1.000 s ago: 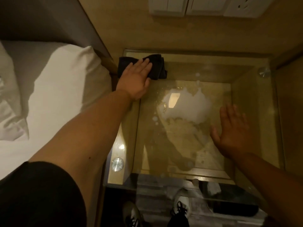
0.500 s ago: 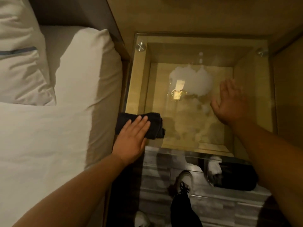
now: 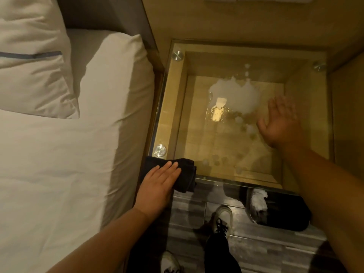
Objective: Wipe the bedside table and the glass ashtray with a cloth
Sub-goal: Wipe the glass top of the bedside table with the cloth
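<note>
The left hand (image 3: 157, 186) presses flat, fingers straight, on a folded dark cloth (image 3: 185, 178) at the bedside table (image 3: 175, 107)'s near-left corner. Right of it, the right hand (image 3: 281, 123) lies open-palmed on wet, smeared glass, holding nothing. No readable writing.

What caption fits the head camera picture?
Left hand presses a dark cloth on the glass bedside table's near corner.

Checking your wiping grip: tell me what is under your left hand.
The left hand lies flat on a folded dark cloth at the glass table's near-left corner. What lies beneath the cloth is hidden.
</note>
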Demonstrator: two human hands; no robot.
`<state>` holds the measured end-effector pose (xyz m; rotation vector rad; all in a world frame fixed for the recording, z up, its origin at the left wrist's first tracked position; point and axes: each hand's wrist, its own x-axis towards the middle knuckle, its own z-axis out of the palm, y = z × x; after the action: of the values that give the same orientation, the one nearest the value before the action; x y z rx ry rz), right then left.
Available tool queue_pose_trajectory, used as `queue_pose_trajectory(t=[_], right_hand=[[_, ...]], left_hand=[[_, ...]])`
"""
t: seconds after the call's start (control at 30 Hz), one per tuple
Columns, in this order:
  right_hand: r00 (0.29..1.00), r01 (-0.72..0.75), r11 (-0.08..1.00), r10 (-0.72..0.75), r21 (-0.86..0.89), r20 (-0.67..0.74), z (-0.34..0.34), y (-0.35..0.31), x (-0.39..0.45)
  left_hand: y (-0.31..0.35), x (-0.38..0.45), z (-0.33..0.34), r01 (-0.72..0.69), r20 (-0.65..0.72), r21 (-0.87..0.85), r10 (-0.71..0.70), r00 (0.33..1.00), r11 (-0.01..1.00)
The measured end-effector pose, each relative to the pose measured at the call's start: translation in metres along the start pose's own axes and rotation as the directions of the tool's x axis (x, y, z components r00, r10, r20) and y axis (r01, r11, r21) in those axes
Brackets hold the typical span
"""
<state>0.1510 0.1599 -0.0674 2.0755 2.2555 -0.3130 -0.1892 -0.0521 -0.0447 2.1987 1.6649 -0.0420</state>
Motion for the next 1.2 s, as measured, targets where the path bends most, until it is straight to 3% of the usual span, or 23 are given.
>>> queue_pose_trajectory(t=[0.07, 0.1, 0.13, 0.17, 0.2, 0.23, 0.27, 0.33, 0.4, 0.47, 0.5, 0.57, 0.6, 0.67, 0.73, 0.83, 1.2], right_hand=[[1.0, -0.005, 1.0, 0.005, 0.006, 0.012, -0.003, -0.001, 0.0], [1.0, -0.006, 1.0, 0.006, 0.004, 0.014, -0.004, -0.001, 0.0], [1.0, -0.006, 1.0, 0.006, 0.0, 0.012, -0.005, -0.003, -0.001], [1.0, -0.01, 1.0, 0.01, -0.001, 0.014, -0.006, -0.002, 0.0], [1.0, -0.017, 1.0, 0.017, 0.004, 0.022, -0.008, -0.002, 0.0], [0.999, -0.022, 1.0, 0.021, 0.013, 0.033, -0.008, -0.004, -0.002], [0.999, -0.026, 1.0, 0.026, 0.013, 0.044, -0.009, -0.005, -0.002], [0.998, -0.037, 0.999, 0.037, -0.002, 0.057, -0.01, -0.006, -0.001], [0.997, -0.043, 0.999, 0.044, -0.015, 0.065, -0.01, -0.006, 0.0], [0.996, -0.052, 0.999, 0.053, -0.009, 0.068, -0.009, -0.004, 0.003], [0.996, -0.048, 0.999, 0.048, -0.001, 0.07, -0.007, -0.003, 0.003], [0.997, -0.032, 0.999, 0.032, -0.005, 0.065, -0.004, -0.001, 0.003], [0.998, -0.025, 1.0, 0.025, -0.014, 0.06, -0.002, 0.0, 0.003], [0.999, -0.013, 1.0, 0.013, -0.017, 0.034, 0.002, 0.001, 0.004], [1.0, -0.01, 1.0, 0.01, -0.026, -0.001, 0.007, 0.004, 0.007], [1.0, -0.003, 0.999, 0.003, -0.052, 0.013, 0.011, 0.005, 0.007], [1.0, 0.006, 1.0, -0.006, 0.001, -0.011, 0.005, 0.002, 0.005]], left_hand=[[0.01, 0.0, -0.019, 0.163, 0.0, -0.278, -0.169, 0.986, 0.947], [0.015, 0.004, -0.032, 0.294, 0.026, -0.44, -0.315, 0.949, 0.849], [0.019, 0.01, -0.046, 0.429, 0.102, -0.605, -0.469, 0.877, 0.671], [0.022, 0.024, -0.058, 0.521, 0.249, -0.766, -0.572, 0.781, 0.378], [0.026, 0.037, -0.07, 0.519, 0.402, -0.854, -0.588, 0.702, 0.036], [0.026, 0.051, -0.08, 0.468, 0.516, -0.85, -0.554, 0.653, -0.241], [0.025, 0.069, -0.09, 0.401, 0.569, -0.82, -0.508, 0.646, -0.408], [0.018, 0.114, -0.111, 0.29, 0.552, -0.809, -0.488, 0.677, -0.512], [0.008, 0.169, -0.127, 0.218, 0.423, -0.892, -0.565, 0.708, -0.395], [0.0, 0.227, -0.141, 0.21, 0.202, -0.975, -0.656, 0.727, -0.069], [-0.003, 0.257, -0.147, 0.229, 0.06, -0.959, -0.667, 0.743, 0.169], [-0.009, 0.318, -0.152, 0.263, -0.154, -0.731, -0.527, 0.836, 0.63], [-0.011, 0.349, -0.151, 0.248, -0.168, -0.58, -0.412, 0.896, 0.776], [-0.014, 0.395, -0.138, 0.149, -0.036, -0.338, -0.171, 0.985, 0.929], [-0.013, 0.415, -0.114, 0.009, 0.013, -0.137, -0.007, 1.0, 0.99], [-0.012, 0.417, -0.097, -0.065, -0.029, 0.046, 0.067, 0.997, 0.997], [0.012, 0.322, -0.072, -0.074, -0.009, 0.017, 0.074, 0.997, 0.997]])
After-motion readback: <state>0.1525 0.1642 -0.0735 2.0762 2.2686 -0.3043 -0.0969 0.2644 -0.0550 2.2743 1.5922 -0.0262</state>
